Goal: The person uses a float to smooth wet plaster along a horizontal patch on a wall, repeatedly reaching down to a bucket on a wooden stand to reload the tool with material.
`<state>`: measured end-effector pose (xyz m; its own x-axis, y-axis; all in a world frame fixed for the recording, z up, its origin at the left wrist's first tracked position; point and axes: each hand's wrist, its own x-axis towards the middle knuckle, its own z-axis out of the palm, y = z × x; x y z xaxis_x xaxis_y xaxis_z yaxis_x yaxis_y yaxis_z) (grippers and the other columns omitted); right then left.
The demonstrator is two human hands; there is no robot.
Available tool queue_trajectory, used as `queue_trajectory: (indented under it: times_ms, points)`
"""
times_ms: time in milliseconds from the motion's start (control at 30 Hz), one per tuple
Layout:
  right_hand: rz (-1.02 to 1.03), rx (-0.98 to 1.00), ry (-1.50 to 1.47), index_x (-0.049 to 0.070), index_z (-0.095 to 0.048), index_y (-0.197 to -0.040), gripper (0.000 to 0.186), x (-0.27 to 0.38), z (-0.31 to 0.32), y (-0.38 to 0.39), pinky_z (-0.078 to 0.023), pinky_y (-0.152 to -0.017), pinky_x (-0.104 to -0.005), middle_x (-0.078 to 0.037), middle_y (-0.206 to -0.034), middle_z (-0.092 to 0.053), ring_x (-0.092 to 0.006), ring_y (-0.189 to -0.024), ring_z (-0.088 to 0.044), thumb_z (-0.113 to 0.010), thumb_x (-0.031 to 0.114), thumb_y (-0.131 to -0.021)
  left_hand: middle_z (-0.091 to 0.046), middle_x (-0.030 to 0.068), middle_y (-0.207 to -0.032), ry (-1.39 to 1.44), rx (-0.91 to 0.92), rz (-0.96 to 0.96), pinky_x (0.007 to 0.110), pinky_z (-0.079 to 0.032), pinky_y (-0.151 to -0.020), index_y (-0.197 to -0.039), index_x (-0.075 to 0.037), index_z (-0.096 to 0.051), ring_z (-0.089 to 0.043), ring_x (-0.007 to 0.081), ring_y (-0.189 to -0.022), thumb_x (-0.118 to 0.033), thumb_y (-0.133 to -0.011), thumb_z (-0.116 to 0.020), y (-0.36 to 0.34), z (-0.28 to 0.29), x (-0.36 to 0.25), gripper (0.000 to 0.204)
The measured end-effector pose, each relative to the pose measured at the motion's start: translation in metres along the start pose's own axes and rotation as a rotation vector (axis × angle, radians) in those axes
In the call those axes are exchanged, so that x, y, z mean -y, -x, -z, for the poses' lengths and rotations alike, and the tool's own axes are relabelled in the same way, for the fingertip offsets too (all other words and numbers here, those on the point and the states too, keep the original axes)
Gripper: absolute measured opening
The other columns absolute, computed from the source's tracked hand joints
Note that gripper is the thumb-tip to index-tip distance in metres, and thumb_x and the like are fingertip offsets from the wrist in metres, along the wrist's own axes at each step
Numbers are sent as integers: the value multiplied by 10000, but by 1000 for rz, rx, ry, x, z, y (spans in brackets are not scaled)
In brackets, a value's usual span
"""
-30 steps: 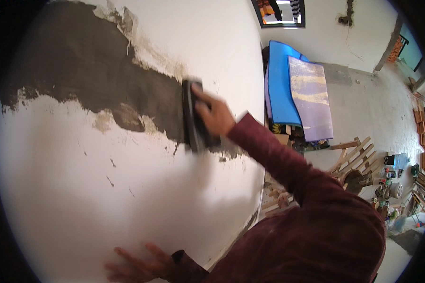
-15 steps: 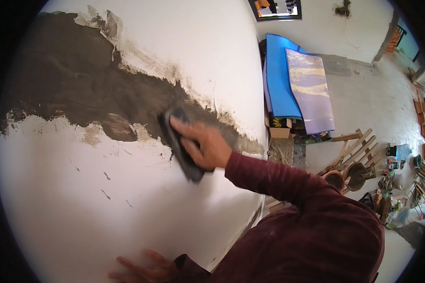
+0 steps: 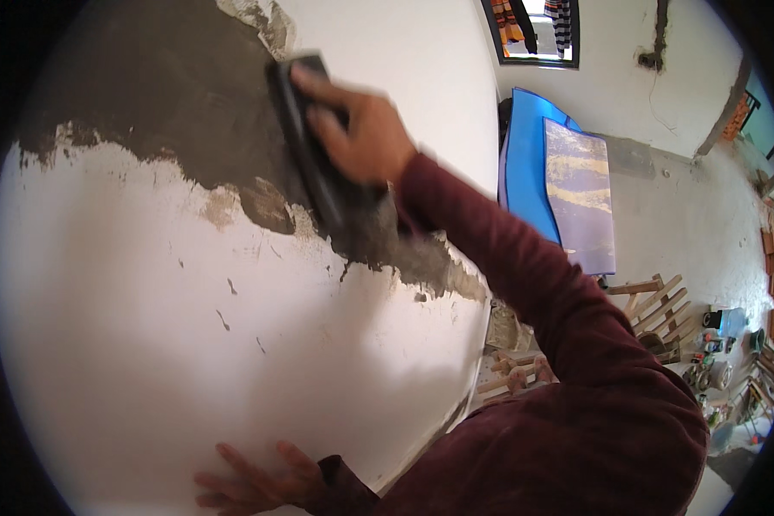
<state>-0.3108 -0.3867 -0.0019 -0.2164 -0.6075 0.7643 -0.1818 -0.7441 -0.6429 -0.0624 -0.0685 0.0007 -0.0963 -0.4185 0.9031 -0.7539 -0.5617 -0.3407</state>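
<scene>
The right hand (image 3: 359, 133) is wrapped round the back of a long black float (image 3: 304, 159), fingers bent over it, the handle itself hidden. The float lies tilted against the wet grey mortar band (image 3: 181, 95) on the white wall (image 3: 146, 361), near the band's upper edge. The left hand (image 3: 262, 477) grips nothing — it is spread, palm to the bare wall lower down. Beyond the sleeve, a blue mat (image 3: 529, 172) and a purple mat (image 3: 580, 198) lean together. By the slatted wood (image 3: 658, 310) sits a dark round tub (image 3: 653, 346); farther off stands a bluish container (image 3: 733, 322) — I cannot tell what either holds.
</scene>
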Motion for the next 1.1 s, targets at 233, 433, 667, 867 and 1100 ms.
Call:
queue_trajectory:
  times_ms: [233,433,667,867,1100]
  points:
    - [286,148,104,167,-568,-1441,525,29,0,58,-526,-985,-412,-256,-1322,-622,-370,-1167,-658,-560,93,-922,-306,150,-1648,-23,-27,-26,647,0,-1193,-1467,-211,-567,-167,401,-1548,-719,-959,-395,-3,-3,0,738]
    - [192,-55,142,209,-661,-1330,437,18,-2,-87,-559,-884,-448,-251,-1033,-705,-402,-937,-702,-578,275,-905,-312,172,-1641,47,21,-10,651,4,-1189,-1455,-203,-582,-163,405,-1549,-718,-954,-398,4,2,6,742]
    - [140,209,-51,209,-502,-1492,568,25,-5,68,-564,-893,-428,-198,-1329,-629,-398,-963,-694,-548,82,-941,-337,201,-1620,64,-18,-27,613,29,-1206,-1428,-182,-605,-158,433,-1543,-684,-965,-398,1,-1,6,713]
    - [153,130,49,254,-608,-1400,470,53,-3,-30,-560,-891,-446,-188,-1188,-697,-380,-952,-700,-545,175,-941,-380,237,-1584,112,3,-21,549,73,-1230,-1381,-142,-644,-167,447,-1537,-680,-960,-395,3,2,4,727]
    - [268,-104,66,101,-568,-1402,466,48,-19,-103,-533,-936,-453,-264,-1165,-678,-430,-1057,-658,-541,219,-952,-352,196,-1614,106,-17,-78,612,42,-1203,-1438,-190,-596,-186,430,-1537,-702,-967,-360,4,-2,10,734]
